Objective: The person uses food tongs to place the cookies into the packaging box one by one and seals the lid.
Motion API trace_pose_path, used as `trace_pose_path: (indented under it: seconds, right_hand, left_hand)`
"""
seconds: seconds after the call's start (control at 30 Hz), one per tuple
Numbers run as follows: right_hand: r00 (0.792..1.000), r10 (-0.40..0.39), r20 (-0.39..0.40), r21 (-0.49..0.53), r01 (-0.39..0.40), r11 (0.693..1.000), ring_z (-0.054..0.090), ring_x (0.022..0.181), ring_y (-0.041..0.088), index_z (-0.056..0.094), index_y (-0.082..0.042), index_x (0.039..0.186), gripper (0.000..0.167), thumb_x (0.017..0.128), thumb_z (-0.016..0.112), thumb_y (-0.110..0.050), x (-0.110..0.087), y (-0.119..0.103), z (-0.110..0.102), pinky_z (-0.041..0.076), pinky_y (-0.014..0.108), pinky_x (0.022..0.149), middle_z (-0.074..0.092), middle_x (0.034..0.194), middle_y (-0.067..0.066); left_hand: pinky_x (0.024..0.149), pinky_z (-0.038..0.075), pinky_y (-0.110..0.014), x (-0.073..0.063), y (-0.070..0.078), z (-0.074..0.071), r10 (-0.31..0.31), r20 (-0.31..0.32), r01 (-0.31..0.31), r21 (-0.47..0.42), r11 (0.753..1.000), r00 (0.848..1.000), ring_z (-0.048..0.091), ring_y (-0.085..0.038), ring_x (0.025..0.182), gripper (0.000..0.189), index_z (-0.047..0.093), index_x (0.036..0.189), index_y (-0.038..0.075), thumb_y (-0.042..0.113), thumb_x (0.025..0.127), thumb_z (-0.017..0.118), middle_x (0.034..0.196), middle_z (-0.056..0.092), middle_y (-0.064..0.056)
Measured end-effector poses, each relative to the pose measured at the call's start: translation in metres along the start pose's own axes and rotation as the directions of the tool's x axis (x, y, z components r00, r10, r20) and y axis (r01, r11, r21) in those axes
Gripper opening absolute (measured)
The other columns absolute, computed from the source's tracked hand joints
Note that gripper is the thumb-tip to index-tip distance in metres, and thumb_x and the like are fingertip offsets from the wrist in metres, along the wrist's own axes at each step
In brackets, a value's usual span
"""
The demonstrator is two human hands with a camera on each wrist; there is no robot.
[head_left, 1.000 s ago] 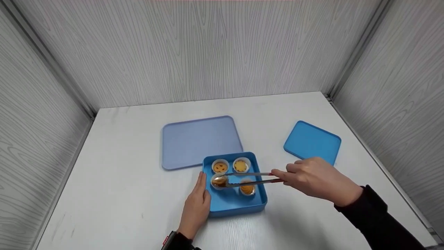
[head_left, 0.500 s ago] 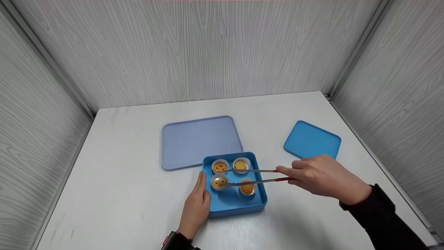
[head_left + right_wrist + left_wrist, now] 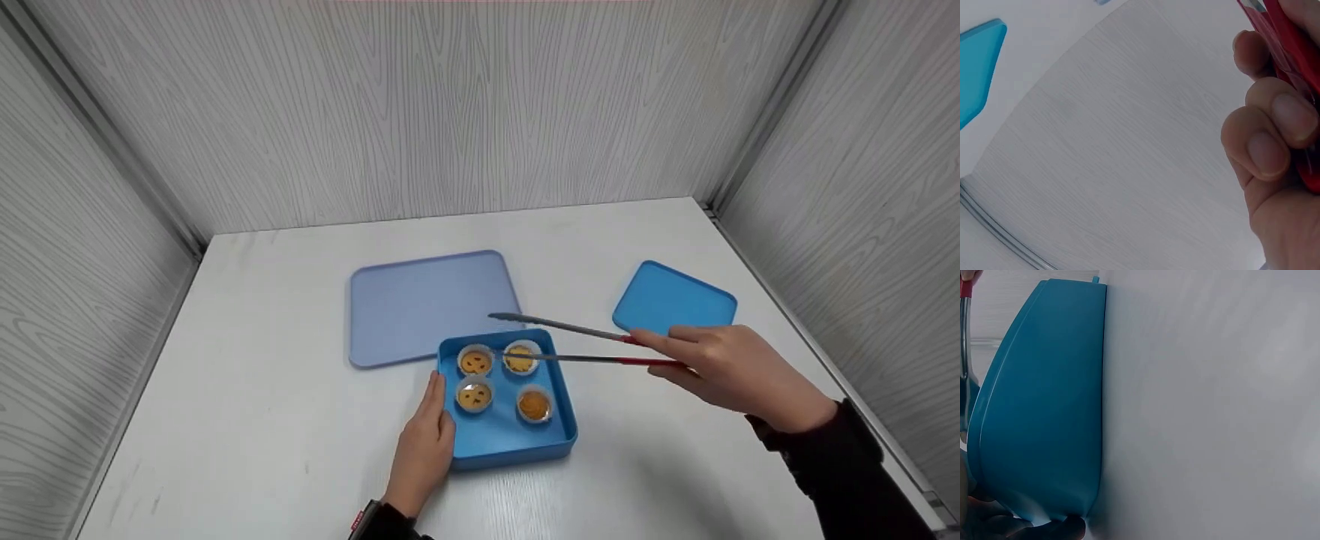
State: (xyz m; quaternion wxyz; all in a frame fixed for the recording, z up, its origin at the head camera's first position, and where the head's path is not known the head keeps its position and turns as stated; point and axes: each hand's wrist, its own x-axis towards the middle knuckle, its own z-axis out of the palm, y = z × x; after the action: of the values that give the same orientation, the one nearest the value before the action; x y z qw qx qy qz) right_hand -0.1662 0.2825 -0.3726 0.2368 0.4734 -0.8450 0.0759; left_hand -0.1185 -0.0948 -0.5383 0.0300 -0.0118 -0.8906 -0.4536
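A deep blue box (image 3: 514,456) holds several small pastries in white paper cups: a tart with brown spots (image 3: 475,364) at back left, a similar tart (image 3: 474,397) in front of it, a yellow pastry (image 3: 517,366) at back right, and a swirled orange one (image 3: 535,407) at front right. My left hand (image 3: 421,450) rests along the box's left wall, fingers straight. My right hand (image 3: 731,371) grips red-handled metal tongs (image 3: 570,328) spread wide, nothing between their tips. One tong arm passes over the yellow pastry; the other reaches above the box's back rim.
A pale purple tray (image 3: 431,304) lies flat behind the box, close to its back left corner. Near my right hand is a flat blue lid (image 3: 675,298). Grey wood-grain walls (image 3: 450,112) enclose the white table (image 3: 262,390) at back and both sides.
The tongs have let go of the front left tart, spread apart, and risen back and to the right with my right hand. My left hand and the box stay in place.
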Motion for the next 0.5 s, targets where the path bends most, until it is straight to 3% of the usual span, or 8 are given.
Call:
trace_pose_path:
  seconds: [0.1, 0.27, 0.5]
  right_hand:
    - [0.998, 0.049, -0.032, -0.009, -0.050, 0.999, 0.034, 0.054, 0.000, 0.071, -0.013, 0.130, 0.038, 0.097, 0.070, -0.034, -0.008, 0.007, 0.006, 0.033, 0.015, 0.045, 0.049, 0.068, -0.008]
    - [0.975, 0.217, -0.052, -0.024, -0.218, 0.976, 0.041, 0.055, 0.005, 0.071, -0.007, 0.129, 0.051, 0.081, 0.085, -0.014, -0.015, 0.011, 0.020, 0.038, 0.022, 0.046, 0.056, 0.072, -0.001]
    - [0.872, 0.489, 0.009, 0.011, -0.489, 0.872, 0.058, 0.065, 0.020, 0.067, -0.004, 0.127, 0.041, 0.089, 0.079, -0.015, -0.016, 0.010, 0.047, 0.052, 0.038, 0.054, 0.065, 0.082, 0.010]
  left_hand:
    - [0.118, 0.033, -0.050, 0.000, 0.001, 0.000, -0.001, 0.000, 0.001, 0.006, 1.000, 1.000, 0.032, -0.030, 0.151, 0.056, 0.030, 0.159, -0.002, 0.010, 0.106, 0.044, 0.166, 0.029, -0.015]
    - [0.118, 0.033, -0.050, 0.001, 0.001, 0.000, -0.009, 0.006, 0.009, 0.012, 1.000, 1.000, 0.032, -0.030, 0.151, 0.056, 0.030, 0.159, -0.001, 0.011, 0.106, 0.044, 0.166, 0.029, -0.015]
    - [0.118, 0.034, -0.050, 0.001, 0.001, -0.001, -0.010, 0.004, 0.010, 0.010, 1.000, 1.000, 0.033, -0.030, 0.151, 0.056, 0.031, 0.159, -0.001, 0.011, 0.106, 0.044, 0.166, 0.029, -0.015]
